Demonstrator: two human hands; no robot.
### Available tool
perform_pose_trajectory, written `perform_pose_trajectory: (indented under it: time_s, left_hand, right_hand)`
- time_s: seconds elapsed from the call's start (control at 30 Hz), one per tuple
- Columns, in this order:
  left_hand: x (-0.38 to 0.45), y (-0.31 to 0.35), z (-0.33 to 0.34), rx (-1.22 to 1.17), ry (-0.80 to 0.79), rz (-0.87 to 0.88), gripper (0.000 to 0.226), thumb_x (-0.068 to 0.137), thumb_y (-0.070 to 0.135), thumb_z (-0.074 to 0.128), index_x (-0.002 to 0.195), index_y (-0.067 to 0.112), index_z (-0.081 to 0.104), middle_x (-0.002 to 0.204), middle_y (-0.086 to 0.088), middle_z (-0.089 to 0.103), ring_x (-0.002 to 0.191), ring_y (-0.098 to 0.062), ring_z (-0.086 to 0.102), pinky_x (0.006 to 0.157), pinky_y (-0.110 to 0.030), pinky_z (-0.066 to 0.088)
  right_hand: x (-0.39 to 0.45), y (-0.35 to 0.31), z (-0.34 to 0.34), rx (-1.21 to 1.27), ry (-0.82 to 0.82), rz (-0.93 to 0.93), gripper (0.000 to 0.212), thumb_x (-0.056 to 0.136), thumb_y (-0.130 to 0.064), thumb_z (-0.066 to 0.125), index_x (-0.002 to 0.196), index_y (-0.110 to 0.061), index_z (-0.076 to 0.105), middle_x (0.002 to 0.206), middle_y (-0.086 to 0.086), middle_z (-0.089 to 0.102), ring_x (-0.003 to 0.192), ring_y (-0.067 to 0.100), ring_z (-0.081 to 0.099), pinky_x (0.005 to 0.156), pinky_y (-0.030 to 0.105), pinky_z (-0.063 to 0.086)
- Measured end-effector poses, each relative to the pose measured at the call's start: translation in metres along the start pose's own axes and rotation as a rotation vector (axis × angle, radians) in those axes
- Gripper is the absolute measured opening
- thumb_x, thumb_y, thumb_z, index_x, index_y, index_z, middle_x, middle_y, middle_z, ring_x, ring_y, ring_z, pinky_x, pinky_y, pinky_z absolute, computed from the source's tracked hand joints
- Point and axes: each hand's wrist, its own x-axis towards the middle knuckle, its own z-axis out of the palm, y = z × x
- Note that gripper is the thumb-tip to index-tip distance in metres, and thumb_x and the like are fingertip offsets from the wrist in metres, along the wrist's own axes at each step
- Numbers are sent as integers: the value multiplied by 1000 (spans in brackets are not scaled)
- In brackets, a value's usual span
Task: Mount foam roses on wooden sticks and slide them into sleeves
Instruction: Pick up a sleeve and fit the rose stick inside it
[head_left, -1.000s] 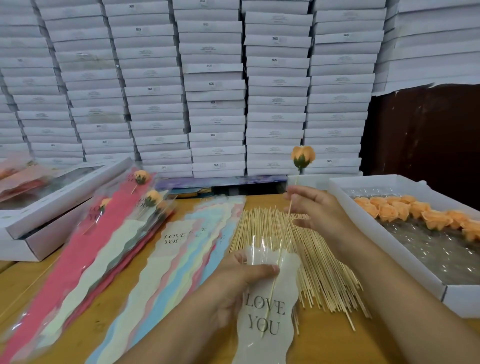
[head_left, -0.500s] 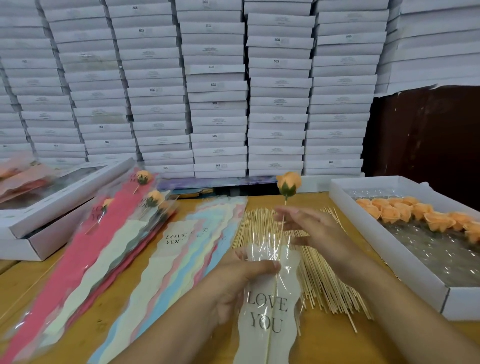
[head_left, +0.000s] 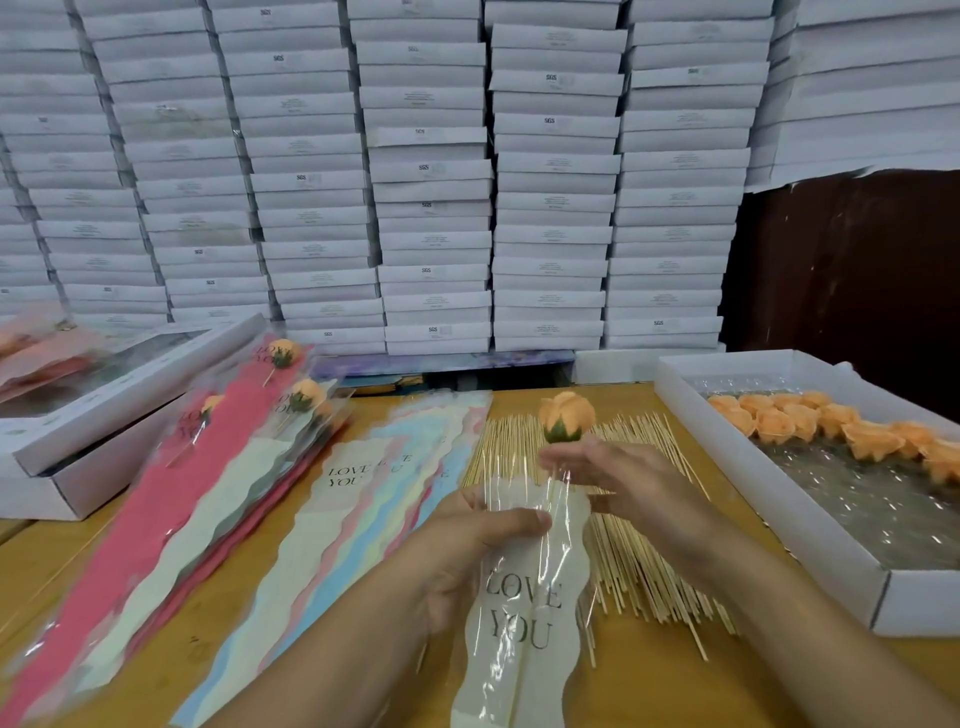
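Loose sticks (head_left: 631, 545) beneath sleeve (head_left: 524, 613)

Box wall (head_left: 613, 171) behind; table (head_left: 670, 670) crowded

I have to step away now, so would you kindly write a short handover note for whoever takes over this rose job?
Left hand grips the mouth of the cream LOVE YOU sleeve.
Right hand pinches the stick just under the orange rose; the stick is mostly inside, the rose head above the opening.
Done: several sleeved roses piled at left.
Left: seat this rose, add it to the pile, then repeat with the loose roses in the white box, the sticks and empty sleeves.
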Motion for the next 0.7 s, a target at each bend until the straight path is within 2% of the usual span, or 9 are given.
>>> perform_pose_trajectory:
  time_s: [0.03,0.1,0.13,0.17,0.27,0.37,0.47,0.6,0.7]
  left_hand:
    - [-1,0,1,4,11,-4,13,76,3,83,83,13,78,93,-20,76,75,-29,74,68,-40,63]
    - [-3,-2,0,29,39,-26,53,69,7,88,116,-2,65,106,-27,73,89,-38,72,83,-51,60]
    - [-4,-3,1,37,36,-33,72,63,10,90,126,-6,57,111,-29,71,95,-41,70,89,-56,57]
    - [-5,-3,3,42,23,-43,81,60,12,89,130,-7,53,114,-30,69,98,-43,69,93,-59,54]
    - [-6,-3,5,36,-41,-63,71,63,10,86,124,-10,58,112,-30,70,94,-40,69,90,-55,56]
    - [-4,-3,5,34,-89,-59,55,66,9,84,115,-6,66,108,-27,72,92,-38,71,85,-49,59]
    - [-4,-2,6,25,-74,-52,60,64,8,85,118,-6,64,107,-27,72,90,-37,72,85,-48,59]
    - [-4,-1,6,23,-44,-35,61,66,8,87,121,-5,63,105,-24,73,86,-33,71,84,-47,58]
    - [-4,-1,7,6,-21,-3,67,67,16,88,123,-10,61,107,-25,73,87,-31,69,84,-40,56]
  right_hand:
    - [1,-2,-3,28,49,-12,37,90,-55,52,107,-31,75,115,-15,72,111,3,65,92,29,50]
    - [6,-8,-13,102,223,-10,29,88,-43,62,104,-21,74,110,-7,74,109,13,68,88,33,53]
    - [9,-10,-18,124,292,1,23,90,-35,64,105,-19,71,108,-5,74,107,16,68,87,35,54]
    - [12,-13,-23,133,323,10,20,91,-30,65,108,-19,68,108,-5,72,105,16,69,86,35,56]
    - [17,-16,-28,76,266,15,25,91,-29,67,116,-30,64,111,-10,69,101,11,68,82,31,57]
    - [17,-12,-26,-16,190,15,23,89,-25,70,112,-29,70,105,-9,75,98,9,71,83,29,57]
    - [13,-7,-20,-36,144,-6,19,88,-17,71,105,-25,73,98,-7,77,92,11,73,76,23,58]
    - [10,-2,-11,-66,85,-23,19,87,-13,73,105,-20,75,97,-5,77,91,11,73,81,25,56]
    - [10,0,-5,-77,90,-28,17,84,-12,76,100,-19,76,96,-7,77,92,7,73,84,25,55]
